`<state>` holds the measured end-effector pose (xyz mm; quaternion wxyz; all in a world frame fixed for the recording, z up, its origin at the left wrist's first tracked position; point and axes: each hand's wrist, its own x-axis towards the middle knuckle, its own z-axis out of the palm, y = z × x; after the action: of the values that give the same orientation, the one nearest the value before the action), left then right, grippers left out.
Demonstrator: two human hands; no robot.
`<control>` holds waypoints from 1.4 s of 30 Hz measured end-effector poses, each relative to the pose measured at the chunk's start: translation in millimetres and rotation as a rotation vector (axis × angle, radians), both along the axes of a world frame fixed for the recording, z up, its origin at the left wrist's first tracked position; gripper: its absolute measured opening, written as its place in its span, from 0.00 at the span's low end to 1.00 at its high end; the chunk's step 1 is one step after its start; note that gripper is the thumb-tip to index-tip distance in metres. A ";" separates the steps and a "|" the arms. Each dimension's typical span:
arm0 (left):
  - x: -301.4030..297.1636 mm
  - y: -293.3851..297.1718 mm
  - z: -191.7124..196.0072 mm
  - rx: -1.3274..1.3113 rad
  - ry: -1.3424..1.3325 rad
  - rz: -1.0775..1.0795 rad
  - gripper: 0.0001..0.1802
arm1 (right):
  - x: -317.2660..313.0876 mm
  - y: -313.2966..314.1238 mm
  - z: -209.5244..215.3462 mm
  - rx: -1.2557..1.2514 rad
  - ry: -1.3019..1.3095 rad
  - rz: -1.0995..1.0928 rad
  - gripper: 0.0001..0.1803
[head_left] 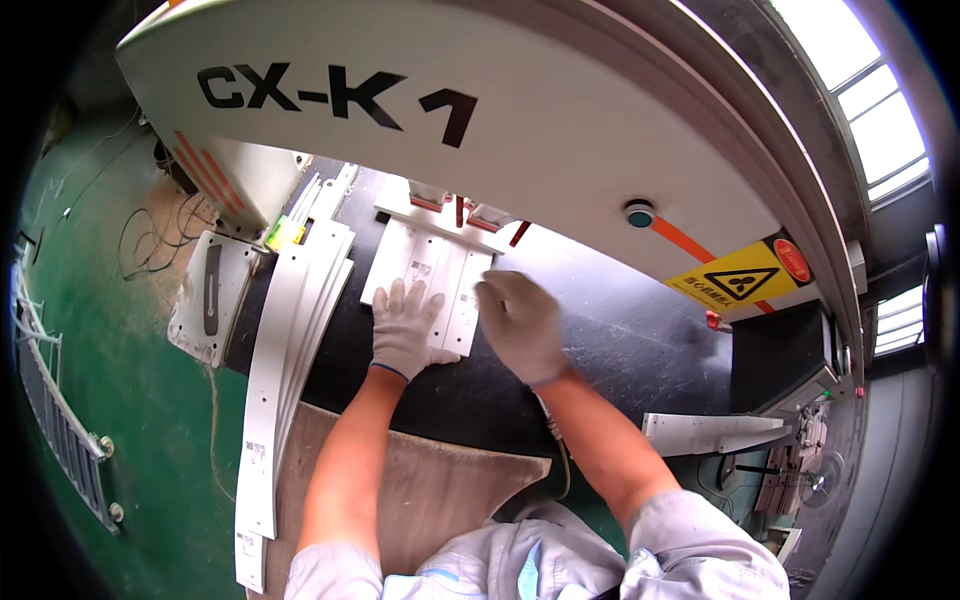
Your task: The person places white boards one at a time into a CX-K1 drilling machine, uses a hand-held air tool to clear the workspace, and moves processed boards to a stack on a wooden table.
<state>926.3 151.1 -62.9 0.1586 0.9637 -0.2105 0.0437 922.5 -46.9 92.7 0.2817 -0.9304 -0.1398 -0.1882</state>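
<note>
While both gloved hands work on the black counter [620, 340], the left hand [405, 325] lies flat, fingers spread, on the flat white metal panel [425, 270]. The right hand [520, 320], blurred, touches the panel's right edge; whether its grip is closed cannot be told. Left of the left hand lies a stack of long white metal strips [290, 340].

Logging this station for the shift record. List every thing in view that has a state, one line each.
Left hand: gloved, flat on the white panels, fingers spread.
Right hand: gloved, palm down at the panels' right edge, blurred.
White panels: lying flat on the black bed, far end under the machine's clamps.
Strips: stacked lengthwise along the bed's left side.
Machine housing: overhanging the bed.
Green button: cannot tell if pressed.
</note>
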 end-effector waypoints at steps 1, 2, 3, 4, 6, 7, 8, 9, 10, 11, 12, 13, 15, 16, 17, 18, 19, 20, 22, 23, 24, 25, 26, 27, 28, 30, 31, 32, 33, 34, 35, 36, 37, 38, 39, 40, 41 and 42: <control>1.0 -3.3 1.4 0.009 0.011 -0.006 0.64 | -12.7 -11.9 28.0 0.085 -0.185 -0.056 0.17; 2.6 -7.7 3.0 0.016 0.028 -0.012 0.64 | -19.1 -20.3 58.1 0.150 -0.278 -0.197 0.14; 2.4 -1.4 14.5 0.028 0.006 0.000 0.64 | -23.0 -23.7 89.4 0.249 -0.380 -0.313 0.11; 3.6 -2.7 15.0 0.042 0.021 0.006 0.64 | -20.4 -30.0 109.0 0.240 -0.390 -0.321 0.11; 4.6 -7.8 14.6 0.074 0.048 0.008 0.63 | -4.2 -43.4 132.4 0.121 -0.475 -0.268 0.09; 4.5 -8.7 13.5 0.074 0.045 -0.001 0.63 | 2.4 -49.3 141.2 0.082 -0.505 -0.253 0.08; 5.5 -9.5 11.1 0.076 0.042 -0.004 0.63 | 9.8 -54.9 143.1 0.100 -0.545 -0.187 0.09; 6.0 -9.9 9.0 0.078 0.038 -0.006 0.63 | 13.4 -59.3 145.4 0.120 -0.585 -0.120 0.09; 5.5 -10.8 10.3 0.080 0.037 -0.008 0.63 | 13.2 -63.8 146.9 0.084 -0.577 -0.113 0.09; 5.1 -11.8 11.9 0.085 0.050 -0.014 0.63 | 14.4 -65.7 148.0 0.085 -0.579 -0.116 0.09; 5.4 -13.3 14.0 0.089 0.061 -0.021 0.64 | 15.8 -67.5 149.5 0.093 -0.574 -0.099 0.09; 4.0 -12.8 12.5 0.093 0.064 -0.024 0.64 | 13.9 -67.4 149.0 0.104 -0.563 -0.083 0.09; 4.7 -11.9 10.4 0.114 0.065 0.004 0.64 | 5.1 -62.1 147.3 0.092 -0.515 -0.154 0.10; 4.0 -10.3 9.8 0.118 0.065 0.002 0.64 | 0.2 -58.1 145.1 0.079 -0.467 -0.217 0.12; 3.3 -8.8 9.6 0.119 0.067 0.008 0.64 | -9.2 -55.2 138.8 0.080 -0.466 -0.216 0.12; 2.7 -6.7 9.3 0.121 0.068 0.015 0.64 | -24.5 -53.0 126.4 0.097 -0.324 -0.270 0.14; 2.3 -3.4 7.7 0.122 0.069 0.022 0.64 | -40.2 -52.0 111.4 0.113 -0.181 -0.318 0.17; 1.9 -2.9 5.0 0.104 0.047 0.014 0.64 | -55.8 -59.0 86.5 -0.019 0.002 -0.289 0.21; 0.9 -8.2 3.5 0.086 0.030 -0.006 0.64 | -86.9 -79.0 20.4 -0.345 0.304 -0.251 0.27; 1.7 -9.8 5.0 0.087 0.039 -0.010 0.64 | -98.8 -84.0 -5.9 -0.536 0.420 -0.232 0.30; 1.0 -7.4 5.5 0.090 0.049 -0.007 0.64 | -106.8 -81.4 -16.8 -0.531 0.425 -0.226 0.30; 0.0 -4.9 6.0 0.094 0.051 -0.004 0.64 | -112.8 -77.9 -24.5 -0.551 0.596 -0.276 0.29; 0.4 -5.9 7.4 0.102 0.050 0.000 0.64 | -118.6 -78.2 -32.2 -0.569 0.765 -0.333 0.29; 0.9 -7.2 8.7 0.110 0.050 0.004 0.64 | -122.1 -82.0 -49.6 -0.567 0.765 -0.337 0.29; 2.7 -12.8 10.5 0.108 0.047 -0.010 0.64 | -126.2 -91.6 -74.0 -0.526 0.674 -0.340 0.28; 1.8 -14.5 11.5 0.125 0.027 -0.002 0.61 | -129.5 -91.4 -88.7 -0.513 0.570 -0.309 0.30; 2.0 -11.9 9.1 0.129 0.021 -0.005 0.61 | -129.6 -86.2 -89.8 -0.507 0.565 -0.312 0.30; 1.6 -10.5 7.0 0.083 -0.002 0.015 0.59 | -130.0 -81.5 -90.4 -0.473 0.610 -0.324 0.32; -0.6 -11.7 4.8 0.035 -0.026 0.033 0.56 | -131.2 -79.0 -90.0 -0.438 0.653 -0.337 0.35; -3.8 -20.9 9.3 -0.040 -0.040 0.060 0.49 | -138.0 -83.2 -95.9 -0.348 0.588 -0.368 0.34; -5.7 -31.6 8.4 -0.042 -0.049 0.059 0.49 | -148.6 -82.9 -99.2 -0.347 0.579 -0.371 0.34; -6.8 -49.6 7.0 -0.081 -0.051 0.205 0.45 | -159.9 -83.4 -102.1 -0.149 0.546 -0.396 0.29; -9.7 -68.9 1.5 -0.118 -0.047 0.353 0.42 | -168.1 -84.8 -103.4 0.049 0.515 -0.414 0.25; -15.5 -78.9 -6.0 -0.132 -0.071 0.496 0.39 | -177.1 -71.2 -85.2 0.369 0.774 -0.429 0.20; -16.5 -87.9 -9.5 -0.129 -0.074 0.503 0.39 | -187.5 -61.6 -59.7 0.689 1.023 -0.446 0.16; -11.9 -103.8 -7.0 -0.141 -0.033 0.654 0.40 | -203.3 -65.5 -57.3 0.772 1.070 -0.400 0.15; -7.3 -117.4 -4.1 -0.154 0.014 0.804 0.40 | -224.6 -70.8 -59.1 0.854 1.118 -0.355 0.15; -2.5 -120.5 -1.5 -0.150 0.044 0.881 0.40 | -241.8 -75.3 -52.7 0.834 1.147 -0.324 0.15</control>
<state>923.8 30.6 -64.5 0.1988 0.9479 0.2273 0.1018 680.7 -122.3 40.0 0.6105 -0.7070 0.2528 0.2522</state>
